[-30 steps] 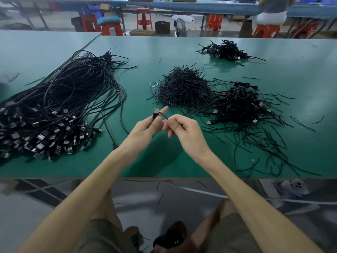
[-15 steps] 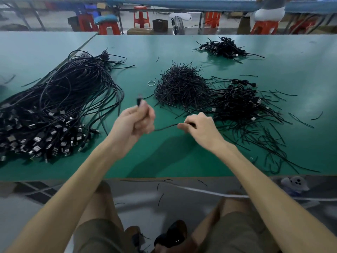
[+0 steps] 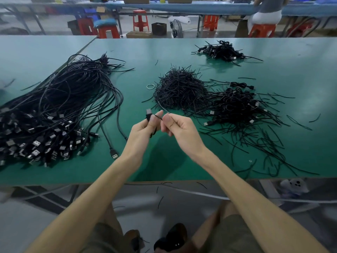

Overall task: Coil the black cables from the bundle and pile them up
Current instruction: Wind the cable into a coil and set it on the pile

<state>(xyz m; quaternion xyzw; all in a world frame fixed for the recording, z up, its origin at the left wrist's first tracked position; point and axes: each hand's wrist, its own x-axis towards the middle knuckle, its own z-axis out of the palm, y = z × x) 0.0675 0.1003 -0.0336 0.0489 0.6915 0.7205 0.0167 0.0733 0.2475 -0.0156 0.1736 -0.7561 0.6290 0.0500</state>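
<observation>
A big bundle of long black USB cables (image 3: pixel 60 108) lies on the left of the green table (image 3: pixel 300 57), plugs towards me. Above the table's near middle, my left hand (image 3: pixel 144 130) grips one black cable (image 3: pixel 158 116) with its USB plug (image 3: pixel 148 112) sticking up past the fingers. My right hand (image 3: pixel 179 127) pinches the same cable just to the right, the two hands almost touching. A pile of coiled cables (image 3: pixel 237 106) sits to the right, and a smaller one (image 3: pixel 221 51) at the far side.
A heap of short black twist ties (image 3: pixel 179 89) lies in the middle, with loose ties (image 3: pixel 264 148) scattered to the right. A small ring (image 3: pixel 150 86) rests beside the heap. Stools and another workbench stand beyond the table; a person sits at the far right.
Half a second ago my hands were apart with the cable stretched between them. They have come back together, the right hand moving left and up to meet the left.
</observation>
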